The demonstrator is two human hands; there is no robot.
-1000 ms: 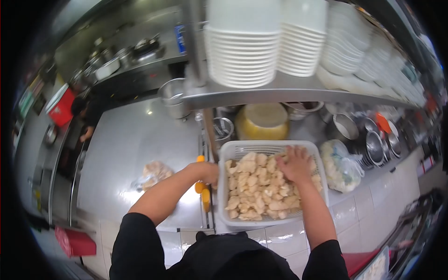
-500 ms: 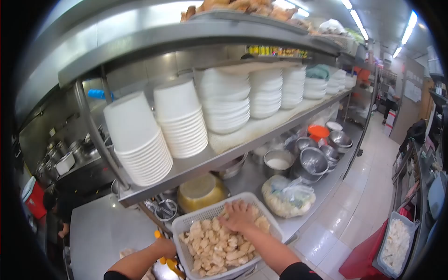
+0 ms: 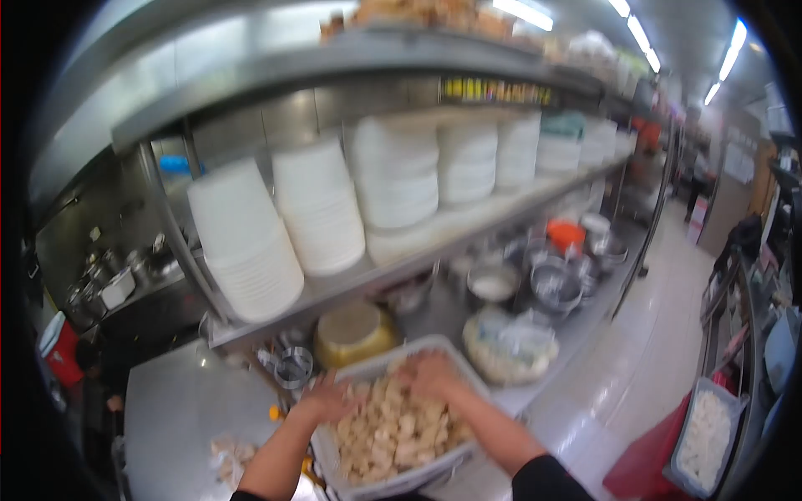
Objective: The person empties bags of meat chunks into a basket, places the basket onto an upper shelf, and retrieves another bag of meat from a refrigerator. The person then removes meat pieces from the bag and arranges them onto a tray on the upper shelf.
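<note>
A white perforated plastic basket (image 3: 473, 367) full of pale beige food chunks (image 3: 393, 434) stands in front of me. My left hand (image 3: 332, 399) reaches over its left rim, fingers spread at the edge of the chunks. Towards the far side, my right hand (image 3: 428, 374) lies on the chunks with fingers stretched out; the image is blurred there. Neither hand has a piece that I can see in its grip. What the chunks are exactly I cannot make out.
Above the basket runs a steel shelf with stacked white tubs (image 3: 246, 242) and bowls (image 3: 397, 175). Behind it sit a yellowish pot (image 3: 355, 330), a knotted plastic bag (image 3: 511, 346) and metal bowls (image 3: 555, 284). Pale scraps (image 3: 232, 459) lie on the steel table (image 3: 180, 401) at left.
My left hand has moved up and right from beside the basket, by the yellow-handled thing, to over its left rim. My right hand stays on the chunks. The view has shifted slightly.
</note>
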